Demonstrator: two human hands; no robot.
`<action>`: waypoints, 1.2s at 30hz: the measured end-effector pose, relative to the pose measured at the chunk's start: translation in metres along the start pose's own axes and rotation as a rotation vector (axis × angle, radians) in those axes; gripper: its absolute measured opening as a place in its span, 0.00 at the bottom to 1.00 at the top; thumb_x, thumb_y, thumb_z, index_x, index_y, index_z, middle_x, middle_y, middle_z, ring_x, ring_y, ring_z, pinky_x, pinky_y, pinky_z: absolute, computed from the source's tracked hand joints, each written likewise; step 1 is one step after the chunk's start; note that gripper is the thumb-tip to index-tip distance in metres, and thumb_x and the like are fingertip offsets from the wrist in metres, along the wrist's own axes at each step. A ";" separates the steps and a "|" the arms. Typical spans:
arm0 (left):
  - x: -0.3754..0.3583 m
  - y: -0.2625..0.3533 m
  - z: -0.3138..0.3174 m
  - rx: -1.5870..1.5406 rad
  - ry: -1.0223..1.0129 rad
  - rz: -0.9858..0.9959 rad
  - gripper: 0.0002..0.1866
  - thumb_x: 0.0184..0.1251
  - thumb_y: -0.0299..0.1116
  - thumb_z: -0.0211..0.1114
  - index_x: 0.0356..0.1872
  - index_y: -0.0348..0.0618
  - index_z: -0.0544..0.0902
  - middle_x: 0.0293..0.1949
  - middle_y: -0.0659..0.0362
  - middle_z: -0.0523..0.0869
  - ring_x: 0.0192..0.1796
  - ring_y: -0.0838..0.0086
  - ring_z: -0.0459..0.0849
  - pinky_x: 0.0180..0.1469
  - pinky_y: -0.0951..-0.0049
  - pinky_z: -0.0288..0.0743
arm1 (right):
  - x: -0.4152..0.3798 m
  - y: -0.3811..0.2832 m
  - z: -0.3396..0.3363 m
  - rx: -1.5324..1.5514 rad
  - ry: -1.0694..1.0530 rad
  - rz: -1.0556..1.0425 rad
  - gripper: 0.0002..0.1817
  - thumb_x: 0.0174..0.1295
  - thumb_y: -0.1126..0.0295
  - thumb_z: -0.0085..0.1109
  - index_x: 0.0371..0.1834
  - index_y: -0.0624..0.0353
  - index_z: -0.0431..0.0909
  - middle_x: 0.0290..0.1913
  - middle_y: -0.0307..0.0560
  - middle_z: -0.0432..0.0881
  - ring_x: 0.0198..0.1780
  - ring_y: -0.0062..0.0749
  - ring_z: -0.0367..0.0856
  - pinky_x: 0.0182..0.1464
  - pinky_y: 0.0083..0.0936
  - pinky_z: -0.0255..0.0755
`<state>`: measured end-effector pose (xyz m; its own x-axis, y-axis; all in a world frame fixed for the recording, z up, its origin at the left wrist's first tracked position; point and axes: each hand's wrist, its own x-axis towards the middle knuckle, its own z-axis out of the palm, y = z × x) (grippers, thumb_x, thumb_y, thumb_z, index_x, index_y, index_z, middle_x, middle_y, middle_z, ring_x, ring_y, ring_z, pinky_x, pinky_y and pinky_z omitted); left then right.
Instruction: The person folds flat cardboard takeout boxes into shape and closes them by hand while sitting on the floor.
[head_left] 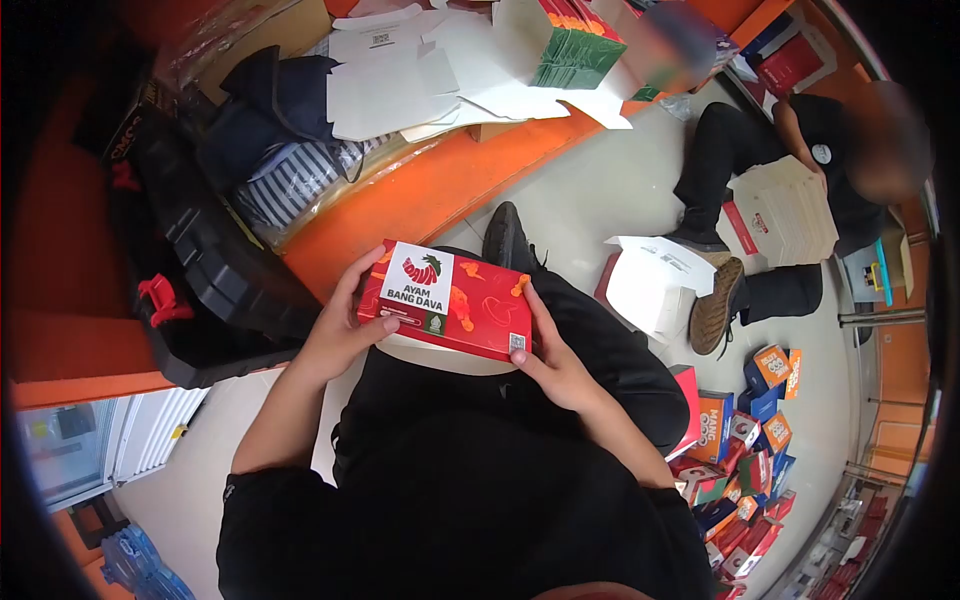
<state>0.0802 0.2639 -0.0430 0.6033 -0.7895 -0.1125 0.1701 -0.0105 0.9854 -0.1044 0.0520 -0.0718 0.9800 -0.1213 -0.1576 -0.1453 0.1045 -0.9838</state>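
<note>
A red food box (450, 300) printed "Ayam Bang Dava" is held level above my lap, its printed face up. My left hand (345, 325) grips its left end, the thumb lying on the top near the lower edge. At the right end my right hand (555, 360) grips it too, thumb close to the small QR code at the corner. The fingers under the box are hidden. Beneath its near edge a pale strip of card (450, 356) shows over my dark trousers.
A seated co-worker (770, 170) has flattened cartons (785, 215) on the lap. An opened white box (655, 285) lies on the floor, and folded boxes (740, 470) are heaped at right. White card sheets (390, 95) cover the orange bench (400, 190); a black toolbox (190, 270) stands left.
</note>
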 end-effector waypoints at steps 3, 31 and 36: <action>0.000 0.002 0.004 0.111 0.057 0.060 0.38 0.55 0.31 0.68 0.66 0.42 0.59 0.55 0.56 0.70 0.60 0.72 0.68 0.63 0.71 0.59 | 0.000 0.005 -0.004 0.077 0.014 -0.047 0.43 0.64 0.62 0.53 0.73 0.56 0.32 0.71 0.54 0.47 0.70 0.37 0.51 0.69 0.30 0.46; 0.021 0.008 -0.006 0.262 -0.185 0.142 0.36 0.61 0.43 0.62 0.66 0.45 0.54 0.62 0.50 0.61 0.66 0.64 0.60 0.67 0.65 0.53 | 0.008 0.009 -0.015 -0.107 0.108 -0.050 0.47 0.59 0.64 0.60 0.72 0.58 0.36 0.71 0.56 0.48 0.69 0.40 0.55 0.67 0.35 0.53; 0.019 -0.012 -0.017 0.080 -0.073 0.000 0.25 0.67 0.40 0.51 0.61 0.44 0.58 0.59 0.53 0.66 0.64 0.68 0.63 0.65 0.68 0.54 | 0.010 0.002 -0.012 -0.138 0.108 -0.036 0.47 0.58 0.64 0.60 0.72 0.58 0.37 0.71 0.56 0.48 0.70 0.41 0.52 0.67 0.38 0.53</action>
<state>0.1027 0.2594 -0.0586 0.5443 -0.8321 -0.1062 0.1055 -0.0577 0.9927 -0.0965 0.0394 -0.0759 0.9658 -0.2282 -0.1231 -0.1351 -0.0375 -0.9901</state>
